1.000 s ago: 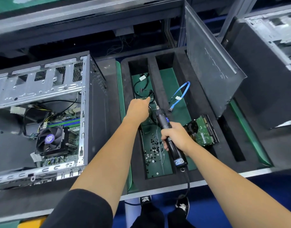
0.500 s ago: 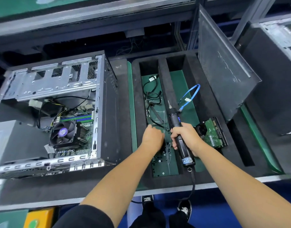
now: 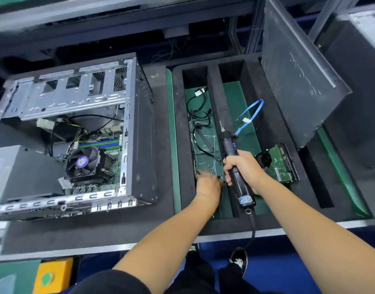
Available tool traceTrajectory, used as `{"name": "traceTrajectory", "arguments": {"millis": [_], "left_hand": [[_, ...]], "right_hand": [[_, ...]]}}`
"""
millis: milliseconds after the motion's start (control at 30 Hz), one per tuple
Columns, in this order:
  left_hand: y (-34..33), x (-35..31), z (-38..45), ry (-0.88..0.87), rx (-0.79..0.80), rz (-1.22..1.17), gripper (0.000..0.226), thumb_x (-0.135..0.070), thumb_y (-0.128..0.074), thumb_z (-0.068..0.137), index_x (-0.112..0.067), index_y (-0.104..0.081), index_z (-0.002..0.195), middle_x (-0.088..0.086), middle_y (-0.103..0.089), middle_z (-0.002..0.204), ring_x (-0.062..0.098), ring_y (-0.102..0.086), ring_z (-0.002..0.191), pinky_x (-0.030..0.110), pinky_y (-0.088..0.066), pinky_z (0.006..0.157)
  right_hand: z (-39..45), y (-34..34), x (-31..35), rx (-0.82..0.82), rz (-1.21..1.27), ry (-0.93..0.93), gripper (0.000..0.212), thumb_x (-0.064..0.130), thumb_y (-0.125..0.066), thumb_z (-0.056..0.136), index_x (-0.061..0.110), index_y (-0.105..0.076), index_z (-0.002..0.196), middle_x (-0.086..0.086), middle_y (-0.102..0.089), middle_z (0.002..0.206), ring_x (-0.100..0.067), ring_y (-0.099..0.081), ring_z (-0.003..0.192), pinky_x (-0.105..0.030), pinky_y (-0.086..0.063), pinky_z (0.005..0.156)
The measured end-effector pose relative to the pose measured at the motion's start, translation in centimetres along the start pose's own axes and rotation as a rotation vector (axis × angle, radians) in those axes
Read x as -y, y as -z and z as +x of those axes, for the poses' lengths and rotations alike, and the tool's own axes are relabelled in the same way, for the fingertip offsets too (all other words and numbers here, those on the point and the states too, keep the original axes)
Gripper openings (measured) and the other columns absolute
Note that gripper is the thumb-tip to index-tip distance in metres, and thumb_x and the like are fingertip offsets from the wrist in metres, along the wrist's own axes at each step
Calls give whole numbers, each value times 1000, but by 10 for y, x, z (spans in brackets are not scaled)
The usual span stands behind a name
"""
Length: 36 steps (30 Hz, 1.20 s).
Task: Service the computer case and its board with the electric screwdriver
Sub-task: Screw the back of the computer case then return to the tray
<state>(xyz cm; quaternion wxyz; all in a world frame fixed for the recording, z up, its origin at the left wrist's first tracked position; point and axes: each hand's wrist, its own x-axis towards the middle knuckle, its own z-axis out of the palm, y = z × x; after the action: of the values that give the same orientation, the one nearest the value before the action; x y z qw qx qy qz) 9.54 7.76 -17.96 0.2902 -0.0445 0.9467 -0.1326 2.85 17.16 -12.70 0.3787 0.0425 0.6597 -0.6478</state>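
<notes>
The open computer case (image 3: 137, 128) lies on its side at the left, its board (image 3: 103, 143) and black CPU fan (image 3: 82, 162) showing inside. My right hand (image 3: 243, 168) grips the black electric screwdriver (image 3: 231, 149), bit pointing away from me, over the foam tray's divider. My left hand (image 3: 207, 183) reaches down into the tray's left green compartment among small loose screws (image 3: 219, 176); it is blurred and its fingers are hidden, so I cannot tell whether it holds one.
The black foam tray (image 3: 178, 128) holds black cables (image 3: 197, 117), a blue cable (image 3: 252, 113) and a hard drive (image 3: 282, 164) with its green board up. A grey side panel (image 3: 299, 81) leans at the tray's right. A yellow box with a green button (image 3: 52, 276) sits bottom left.
My left hand drew back from the black cables toward me and dropped into the screw pile. The right hand kept its grip on the screwdriver. The camera view shifted left.
</notes>
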Motion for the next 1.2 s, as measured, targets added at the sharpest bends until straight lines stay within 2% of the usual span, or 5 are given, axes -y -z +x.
{"name": "traceTrajectory", "arguments": {"millis": [333, 567, 867, 1000, 1200], "left_hand": [[33, 4, 24, 322, -76, -667, 63, -20, -44, 97, 12, -12, 142, 35, -4, 151, 36, -25, 136, 29, -36, 101], [28, 6, 27, 312, -156, -855, 35, -5, -49, 89, 0, -41, 123, 19, -42, 135, 32, -34, 126, 31, -31, 103], [31, 20, 29, 163, -260, -317, 24, -11, -47, 93, -11, -55, 115, 10, -48, 116, 25, -45, 109, 29, -41, 81], [39, 25, 37, 152, -156, 266, 33, -36, -43, 95, -23, -54, 123, 9, -51, 120, 32, -36, 116, 40, -30, 95], [26, 26, 46, 121, -65, 468, 59, -46, -39, 95, -14, -34, 144, 20, -30, 149, 49, -17, 136, 60, -7, 109]], "right_hand": [[-2, -1, 1, -3, -11, 12, 17, -2, -56, 63, 7, -46, 74, -14, -47, 52, -26, -48, 45, -31, -44, 44], [0, 2, 0, 8, -8, -9, 22, 2, -58, 57, 7, -48, 77, -14, -48, 55, -26, -49, 45, -31, -45, 45], [-2, -1, 0, 2, -20, 9, 25, 3, -58, 57, 7, -47, 80, -13, -49, 53, -26, -49, 45, -30, -45, 44], [-3, -2, 1, 2, -24, 20, 24, 4, -57, 57, 8, -46, 78, -10, -49, 52, -26, -49, 46, -31, -45, 45], [-4, -2, 1, 11, -23, 19, 25, 3, -57, 58, 10, -43, 78, -11, -49, 51, -25, -48, 44, -31, -46, 44]]}}
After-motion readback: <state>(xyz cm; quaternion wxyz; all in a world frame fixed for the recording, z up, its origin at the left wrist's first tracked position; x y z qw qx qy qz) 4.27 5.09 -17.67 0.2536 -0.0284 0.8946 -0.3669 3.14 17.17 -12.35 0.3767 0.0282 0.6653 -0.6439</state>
